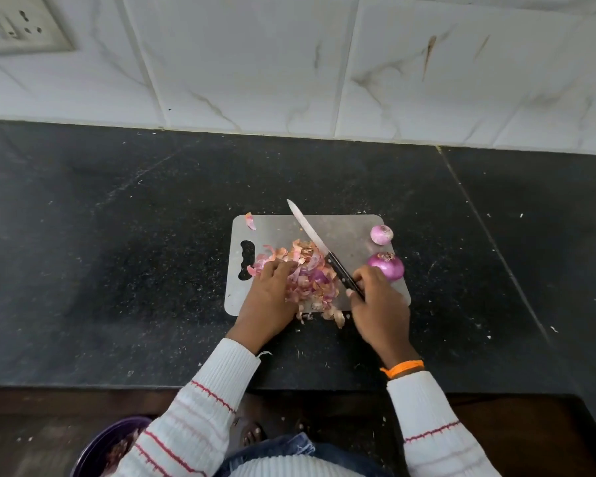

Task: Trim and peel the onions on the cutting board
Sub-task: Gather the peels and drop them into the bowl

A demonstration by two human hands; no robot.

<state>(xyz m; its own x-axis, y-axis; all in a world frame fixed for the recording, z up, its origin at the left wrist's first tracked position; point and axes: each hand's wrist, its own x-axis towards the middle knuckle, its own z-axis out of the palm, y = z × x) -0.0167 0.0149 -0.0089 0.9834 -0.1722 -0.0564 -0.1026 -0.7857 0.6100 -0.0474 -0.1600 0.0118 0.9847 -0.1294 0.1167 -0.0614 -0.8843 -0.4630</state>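
Gripping the black handle of the knife (319, 246), your right hand (379, 304) has its fingers curled round it near the board's front right corner, and the blade slants up and to the left over the grey cutting board (351, 232), its tip reaching past the far edge. Your left hand (267, 301) rests palm down on the left side of the pile of onion skins (312, 284), fingers bent into the peels; whether they pinch any you cannot tell from this view. The pile covers the board's middle and front, with a few skins spilling onto the black desk (117, 253). 2 peeled onions sit at the board's right edge: the smaller onion (381, 234) toward the back, the larger onion (386, 266) just in front, close beside your right hand. 1 loose skin (250, 221) lies at the far left corner.
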